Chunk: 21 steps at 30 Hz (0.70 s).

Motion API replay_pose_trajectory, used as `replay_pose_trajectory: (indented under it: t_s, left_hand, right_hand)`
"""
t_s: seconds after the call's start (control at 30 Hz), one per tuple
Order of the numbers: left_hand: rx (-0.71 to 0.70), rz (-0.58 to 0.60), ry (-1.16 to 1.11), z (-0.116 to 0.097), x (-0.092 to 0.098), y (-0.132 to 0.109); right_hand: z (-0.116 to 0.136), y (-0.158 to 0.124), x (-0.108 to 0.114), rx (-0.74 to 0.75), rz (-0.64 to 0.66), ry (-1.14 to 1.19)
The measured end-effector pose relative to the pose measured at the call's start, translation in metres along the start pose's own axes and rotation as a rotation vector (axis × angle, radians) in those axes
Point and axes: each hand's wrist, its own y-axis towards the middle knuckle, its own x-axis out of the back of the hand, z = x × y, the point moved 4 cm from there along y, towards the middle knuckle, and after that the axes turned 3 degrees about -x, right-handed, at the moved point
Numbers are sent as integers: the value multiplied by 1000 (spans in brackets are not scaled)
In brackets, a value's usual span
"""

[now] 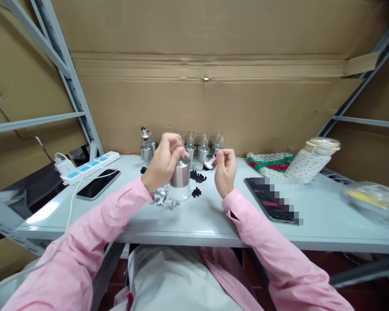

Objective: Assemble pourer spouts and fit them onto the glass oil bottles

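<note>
My left hand [162, 163] is closed round the neck of a glass bottle with a brushed-metal sleeve [180, 175]. The bottle stands nearly upright, its clear base low over or on the table; I cannot tell which. To the right, my right hand [225, 171] pinches a silver pourer spout [209, 163] with a dark end, apart from the bottle. Small black caps [196, 192] and longer black parts [198, 176] lie between the hands. Silver winged pieces [162, 196] are spread beside the bottle's base, partly hidden by it.
Several similar bottles [203, 152] line the back, one topped with a pourer [145, 133]. At left are a power strip [94, 166] and a phone [99, 183]. On the right lie a larger phone [269, 201], a patterned cloth [269, 162], a dotted flask [311, 162] and a plastic-wrapped bowl [372, 201].
</note>
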Motion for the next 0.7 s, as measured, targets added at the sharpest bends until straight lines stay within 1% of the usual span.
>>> replay_pose_trajectory:
  t_s: [0.07, 0.13, 0.23, 0.3, 0.4, 0.47, 0.57, 0.7]
  left_hand:
    - [10, 66, -96, -9, -9, -15]
    - [31, 99, -168, -13, -14, -28]
    - [70, 139, -244, -13, -18, -44]
    - [104, 154, -301, -12, -21, -52]
    - [150, 134, -395, -10, -25, -62]
    - [143, 98, -439, -10, -25, -66]
    - [128, 63, -483, -10, -26, -68]
    - [178, 63, -513, -8, -27, -67]
  right_hand:
    - [5, -2, 1, 24, -33, -15]
    - [10, -4, 0, 30, -48, 18]
    - [20, -7, -4, 26, -4, 122]
    - [31, -11, -7, 51, 30, 158]
    - [51, -19, -12, 98, 71, 156]
    - [61, -22, -17, 100, 110, 136]
    - [71, -26, -24, 90, 179, 131]
    - [79, -27, -36, 64, 264, 165]
